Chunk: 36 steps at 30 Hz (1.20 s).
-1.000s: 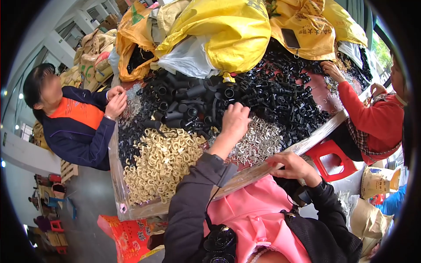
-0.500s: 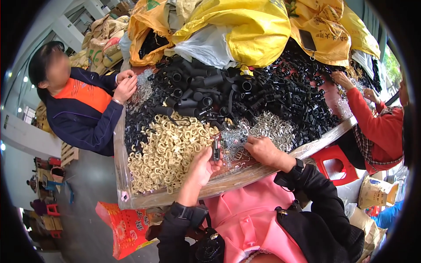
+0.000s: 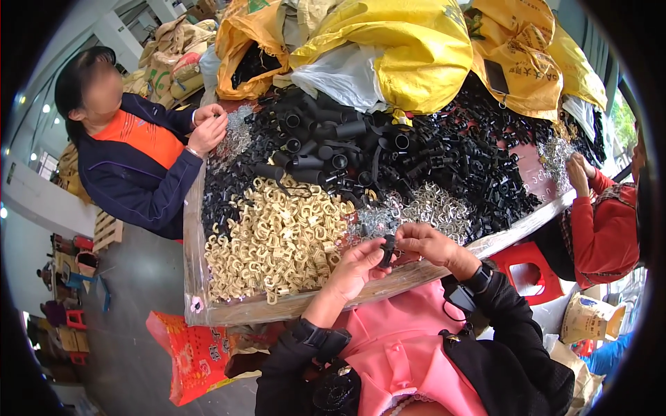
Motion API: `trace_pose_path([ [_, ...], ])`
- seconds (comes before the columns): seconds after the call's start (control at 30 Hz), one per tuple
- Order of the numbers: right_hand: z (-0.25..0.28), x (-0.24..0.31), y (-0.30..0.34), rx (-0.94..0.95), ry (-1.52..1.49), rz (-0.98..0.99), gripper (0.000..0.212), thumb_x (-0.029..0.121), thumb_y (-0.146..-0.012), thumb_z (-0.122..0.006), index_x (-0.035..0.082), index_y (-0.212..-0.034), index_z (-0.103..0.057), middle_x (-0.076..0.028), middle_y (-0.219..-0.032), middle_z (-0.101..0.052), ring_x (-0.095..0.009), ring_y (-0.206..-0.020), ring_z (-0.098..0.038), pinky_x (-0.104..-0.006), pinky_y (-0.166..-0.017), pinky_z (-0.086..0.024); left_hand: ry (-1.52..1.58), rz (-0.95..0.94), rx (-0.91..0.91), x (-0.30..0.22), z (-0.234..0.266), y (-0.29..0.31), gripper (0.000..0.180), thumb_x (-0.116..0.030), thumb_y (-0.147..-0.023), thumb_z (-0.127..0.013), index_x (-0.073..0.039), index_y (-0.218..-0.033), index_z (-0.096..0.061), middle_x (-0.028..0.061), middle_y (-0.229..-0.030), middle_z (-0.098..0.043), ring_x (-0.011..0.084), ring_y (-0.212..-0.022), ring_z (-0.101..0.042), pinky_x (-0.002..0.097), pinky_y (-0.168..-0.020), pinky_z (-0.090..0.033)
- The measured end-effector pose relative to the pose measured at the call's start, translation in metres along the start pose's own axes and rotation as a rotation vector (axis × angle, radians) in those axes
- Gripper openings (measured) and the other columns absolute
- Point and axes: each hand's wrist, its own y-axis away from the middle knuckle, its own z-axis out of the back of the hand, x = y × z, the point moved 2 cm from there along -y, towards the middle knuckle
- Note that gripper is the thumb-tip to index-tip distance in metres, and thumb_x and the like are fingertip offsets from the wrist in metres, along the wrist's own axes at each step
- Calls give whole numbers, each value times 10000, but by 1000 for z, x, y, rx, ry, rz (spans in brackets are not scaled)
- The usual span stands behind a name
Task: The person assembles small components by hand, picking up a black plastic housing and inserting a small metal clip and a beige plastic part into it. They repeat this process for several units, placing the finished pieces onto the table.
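The work table was a wide board with a pale wooden edge, tilted across the view. Behind it rose a heap of yellow sacks with one white sack among them, and farther back, tan sacks stacked by a pale pillar. The floor was smooth grey concrete — a red printed bag lay on it near the table's corner. A red plastic stool stood at the right. At the far left, small ceiling lights shone — daylight filled the rest.
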Motion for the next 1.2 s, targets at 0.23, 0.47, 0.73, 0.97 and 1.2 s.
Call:
trace_pose_path([
  [0.23,-9,-5,3,136,-515,-31,61,58,-807,-506,19,-853,-502,-48,-716,-561,-66,-545,-476,-157,-459,-335,35,35,82,-1,-10,-4,298,-172,-796,-544,-56,-1062,-480,121,-913,-572,169,-710,-577,226,-598,-473],
  [0.47,-9,-7,4,116,-589,77,125,48,-786,-537,25,-897,-485,-47,-745,-564,-72,-624,-512,-156,-492,-352,91,20,83,4,-8,-5,287,-208,-798,-540,-39,-1025,-494,120,-902,-572,168,-706,-576,227,-591,-478],
  [0.73,-8,-7,8,-96,20,377,72,70,-802,-514,40,-863,-491,-22,-764,-555,-98,-654,-531,-220,-544,-411,304,-18,23,12,6,-6,331,-251,-781,-562,-8,-998,-504,109,-880,-579,159,-676,-577,216,-572,-477],
  [0.97,-7,12,3,-261,824,516,138,149,-822,-509,11,-817,-519,-20,-765,-539,-90,-682,-525,-247,-584,-427,347,-85,110,8,5,-1,373,-265,-775,-567,0,-1020,-473,134,-887,-571,166,-674,-582,224,-573,-488],
  [1.2,-17,21,11,60,175,349,128,120,-823,-501,-1,-799,-539,-28,-733,-530,-99,-659,-522,-236,-585,-426,295,-85,222,9,3,1,402,-275,-771,-571,12,-1028,-457,142,-879,-568,160,-674,-578,216,-571,-489],
])
